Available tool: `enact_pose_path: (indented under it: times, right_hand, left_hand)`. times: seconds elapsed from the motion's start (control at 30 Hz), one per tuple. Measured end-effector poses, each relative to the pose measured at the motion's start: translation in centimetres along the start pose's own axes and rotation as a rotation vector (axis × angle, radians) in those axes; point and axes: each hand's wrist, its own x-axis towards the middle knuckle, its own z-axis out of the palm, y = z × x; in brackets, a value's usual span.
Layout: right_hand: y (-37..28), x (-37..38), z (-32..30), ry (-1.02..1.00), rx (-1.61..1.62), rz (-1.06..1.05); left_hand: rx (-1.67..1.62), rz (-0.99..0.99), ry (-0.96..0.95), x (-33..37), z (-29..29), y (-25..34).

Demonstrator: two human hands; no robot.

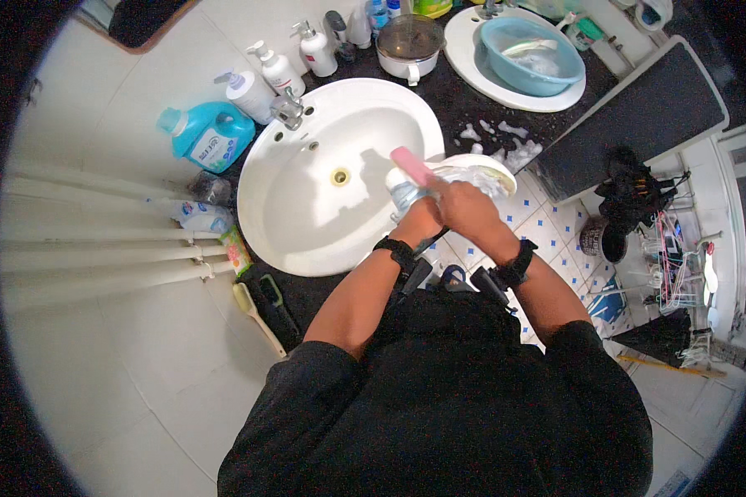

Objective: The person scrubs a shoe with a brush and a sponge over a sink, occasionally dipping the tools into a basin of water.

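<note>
Over the right front rim of the near white sink (261,236), my left hand (421,222) is closed around a white shoe (499,176) with pale blue-grey parts and some suds on it. My right hand (471,211) is closed on a pink-handled brush (409,163), its pink end sticking out to the upper left above the shoe. The brush's bristles are hidden by the hand and the shoe. Both hands are close together, wrists nearly side by side, and much of the shoe lies beneath them.
A blue basin (506,70) with a white sudsy item sits in the second sink (464,62). Foam (522,155) lies on the dark counter. Pump bottles (278,70), a blue detergent jug (211,137) and a lidded pot (409,50) stand behind. Brushes (257,315) lie at left.
</note>
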Motion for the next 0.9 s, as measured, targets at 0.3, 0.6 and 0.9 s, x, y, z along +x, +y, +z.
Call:
enact_pose_path:
  times: [0.3,0.6,0.9]
  right_hand:
    - [4.5,0.3,-1.5,0.019,-0.069,0.038]
    - [6.0,-0.4,-3.9,0.072,-0.092,0.088]
    - [4.4,1.2,-1.8,0.079,0.01,-0.123]
  left_hand:
    - [0.097,-0.321,-0.093,0.6,0.2,1.0]
    - [0.428,-0.079,-0.207,1.4,0.9,-1.5]
    - [0.328,-0.202,-0.106,1.5,1.0,-0.6]
